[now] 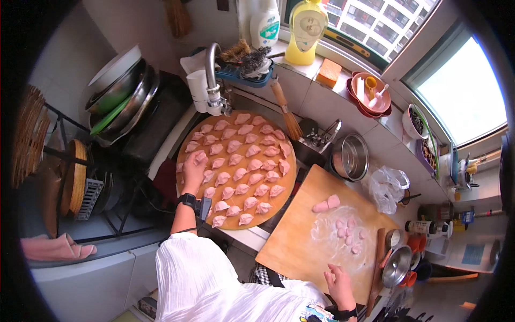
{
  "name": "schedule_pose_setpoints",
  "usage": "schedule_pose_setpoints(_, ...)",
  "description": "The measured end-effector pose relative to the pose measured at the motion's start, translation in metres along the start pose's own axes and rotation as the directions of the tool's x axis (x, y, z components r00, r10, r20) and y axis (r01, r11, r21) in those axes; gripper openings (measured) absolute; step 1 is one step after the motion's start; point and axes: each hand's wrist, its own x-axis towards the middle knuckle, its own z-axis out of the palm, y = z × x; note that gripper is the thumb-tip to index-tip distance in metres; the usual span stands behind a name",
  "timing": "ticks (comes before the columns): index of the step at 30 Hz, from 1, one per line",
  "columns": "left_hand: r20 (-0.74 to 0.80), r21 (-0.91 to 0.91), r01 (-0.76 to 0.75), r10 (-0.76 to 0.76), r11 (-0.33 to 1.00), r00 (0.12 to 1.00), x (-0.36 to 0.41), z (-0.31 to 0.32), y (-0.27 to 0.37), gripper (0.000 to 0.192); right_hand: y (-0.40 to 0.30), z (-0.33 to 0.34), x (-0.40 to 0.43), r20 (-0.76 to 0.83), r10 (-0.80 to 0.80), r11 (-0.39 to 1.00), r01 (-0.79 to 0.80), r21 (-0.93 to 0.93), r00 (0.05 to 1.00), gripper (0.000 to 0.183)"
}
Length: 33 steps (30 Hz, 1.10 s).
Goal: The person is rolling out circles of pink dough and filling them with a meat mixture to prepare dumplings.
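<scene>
Rows of pink dumplings point(234, 159) cover a round wooden board point(241, 205) on the left. Over its left side is my left hand point(194, 172), its fingertips around one pink dumpling point(200, 156); whether that dumpling touches the board is hard to tell. My right hand point(340, 285), fingers apart and holding nothing, hovers near the front edge of a rectangular wooden board point(293, 225). On that floured board lie a rolled log of pink dough point(326, 204) and several small dough pieces point(348, 231). A wooden rolling pin point(377, 265) rests along its right side.
A tap point(212, 72) rises behind the round board, beside a hand brush point(286, 108). Beyond the rectangular board are a steel pot point(351, 157) and a plastic bag point(387, 187). A steel bowl point(396, 267) sits at right. Stacked basins point(124, 100) stand at left.
</scene>
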Motion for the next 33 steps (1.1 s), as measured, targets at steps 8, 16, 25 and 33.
schedule_pose_setpoints(8, 0.500, -0.653, 0.626, -0.379, 0.427, 0.779, -0.095, 0.028, 0.038, 0.018, -0.021, 0.003, 0.014, 0.029, 0.073, 0.997, -0.074, 0.034, 0.997, 0.032)
schedule_pose_setpoints(16, 0.421, -0.066, -0.085, 0.105, 0.994, 0.901, -0.131, 0.031, 0.056, 0.026, -0.052, 0.014, 0.050, 0.084, -0.057, 0.998, 0.057, -0.001, 0.995, 0.032)
schedule_pose_setpoints(25, 0.368, 0.117, -0.347, 0.284, 0.930, 0.885, -0.128, 0.052, 0.040, 0.023, -0.052, 0.019, 0.044, 0.077, -0.026, 1.000, 0.025, 0.008, 0.997, 0.032)
schedule_pose_setpoints(33, 0.365, 0.169, -0.360, 0.281, 0.917, 0.887, -0.132, 0.051, 0.041, 0.017, -0.032, 0.020, 0.048, 0.023, -0.067, 0.997, 0.066, 0.048, 0.998, 0.031)
